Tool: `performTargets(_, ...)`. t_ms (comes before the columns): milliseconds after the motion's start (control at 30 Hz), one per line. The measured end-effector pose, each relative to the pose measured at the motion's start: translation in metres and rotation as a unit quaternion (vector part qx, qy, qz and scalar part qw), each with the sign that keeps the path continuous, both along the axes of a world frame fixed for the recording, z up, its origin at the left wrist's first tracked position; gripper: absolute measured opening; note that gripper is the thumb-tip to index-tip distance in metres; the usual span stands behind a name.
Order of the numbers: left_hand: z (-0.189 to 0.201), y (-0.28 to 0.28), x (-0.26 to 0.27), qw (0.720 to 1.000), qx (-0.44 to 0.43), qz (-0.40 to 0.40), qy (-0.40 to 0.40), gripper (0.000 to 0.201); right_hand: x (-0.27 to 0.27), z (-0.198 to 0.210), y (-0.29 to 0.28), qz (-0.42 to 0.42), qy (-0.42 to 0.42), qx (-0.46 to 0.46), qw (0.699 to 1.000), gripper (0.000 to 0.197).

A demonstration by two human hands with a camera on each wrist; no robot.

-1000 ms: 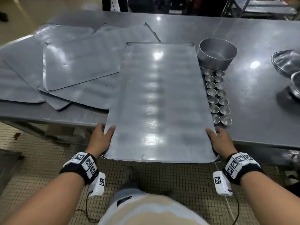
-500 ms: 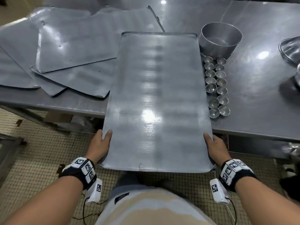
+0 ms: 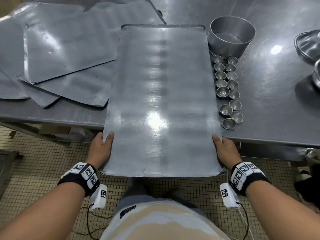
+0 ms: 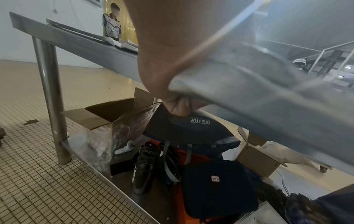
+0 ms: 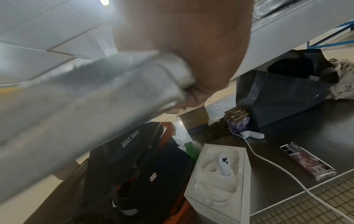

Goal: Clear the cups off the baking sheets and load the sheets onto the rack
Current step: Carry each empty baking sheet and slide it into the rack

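Note:
A long bare baking sheet (image 3: 161,101) lies lengthwise toward me, its near end overhanging the steel table's (image 3: 270,104) front edge. My left hand (image 3: 102,148) grips its near left edge, thumb on top, and my right hand (image 3: 225,149) grips the near right edge the same way. In the left wrist view the sheet's rim (image 4: 249,94) runs over my fingers (image 4: 178,106) curled beneath; the right wrist view shows its rim (image 5: 114,84) the same way. Several small metal cups (image 3: 228,89) stand in two rows on the table just right of the sheet.
A round metal pan (image 3: 230,37) stands behind the cups. Several flat sheets (image 3: 60,49) lie overlapped at the table's left. Metal bowls (image 3: 310,45) sit at the far right. Bags (image 4: 216,186) and boxes (image 5: 220,178) fill the shelf under the table.
The baking sheet has slid toward me, its near end now farther past the table's front edge, with both hands holding it as before.

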State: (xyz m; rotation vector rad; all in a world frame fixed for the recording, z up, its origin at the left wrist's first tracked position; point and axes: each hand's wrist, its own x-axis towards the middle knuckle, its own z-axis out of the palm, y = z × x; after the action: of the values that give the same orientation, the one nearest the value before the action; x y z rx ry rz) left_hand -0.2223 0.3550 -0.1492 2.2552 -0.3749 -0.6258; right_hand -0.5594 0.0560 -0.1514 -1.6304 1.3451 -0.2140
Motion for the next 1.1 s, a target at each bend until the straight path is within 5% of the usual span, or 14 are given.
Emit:
performTargets(500, 0.009, 0.008, 0.028, 1.000, 0.026, -0.001, -0.006, 0.046, 0.018, 0.000, 0.002, 0.074, 0.060, -0.027, 0.995, 0.049)
performTargets(867, 0.005, 0.004, 0.037, 0.999, 0.020, 0.012, 0.025, 0.048, 0.024, -0.006, 0.010, -0.001, 0.030, 0.007, 1.000, 0.051)
performTargets(1100, 0.012, -0.006, 0.040, 0.999, 0.007, 0.018, 0.030, 0.038, 0.027, 0.007, 0.008, 0.035, 0.105, -0.067, 0.992, 0.063)
